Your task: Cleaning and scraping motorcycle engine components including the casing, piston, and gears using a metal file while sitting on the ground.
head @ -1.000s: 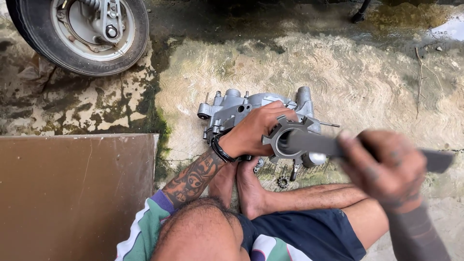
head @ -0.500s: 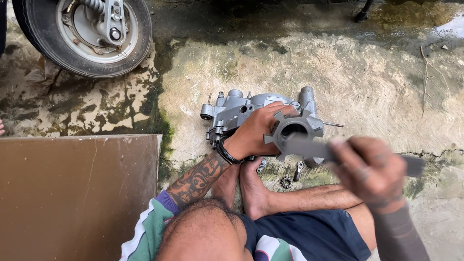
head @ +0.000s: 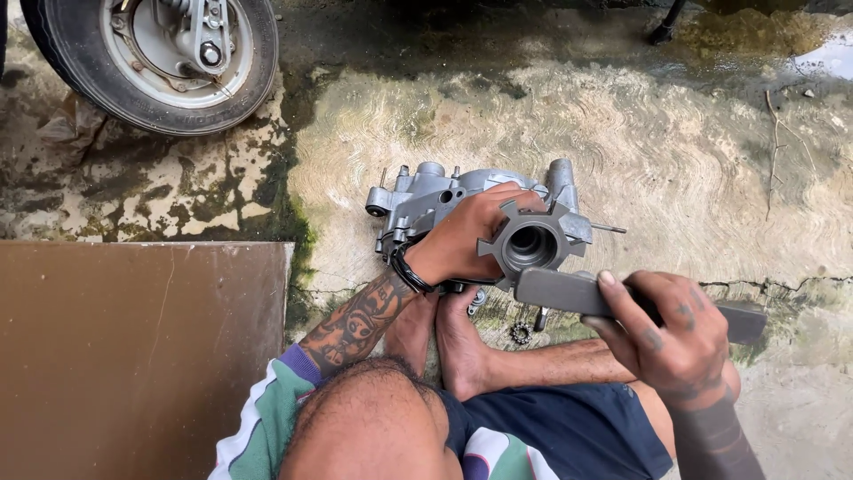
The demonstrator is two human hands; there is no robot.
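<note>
Head view looked straight down on me as I sat on the stained concrete floor [head: 711, 160], bare feet [head: 444, 342] tucked against the work. My left hand [head: 462, 238] was wrapped tight around the grey notched clutch hub [head: 530, 244], fingers curled over its upper rim, holding it against the aluminium engine casing [head: 426, 197] lying on the ground just beyond my feet. My right hand [head: 671, 333] was closed in a full grip on a flat dark metal bar [head: 560, 292], whose near end sat just under the hub's lower edge; touching or merely beside it, I couldn't tell. As for progress, I judged the job mid-way: the casing was already laid out and the hub sat at its place on it, but whether it was seated home or coming off didn't show. A small sprocket [head: 519, 334] and a loose bolt [head: 539, 317] lay on the floor between my feet and the bar, so parts were not yet back together. A scooter wheel [head: 164, 53] stood up at far left, and a brown board [head: 133, 356] lay flat beside my left arm.
</note>
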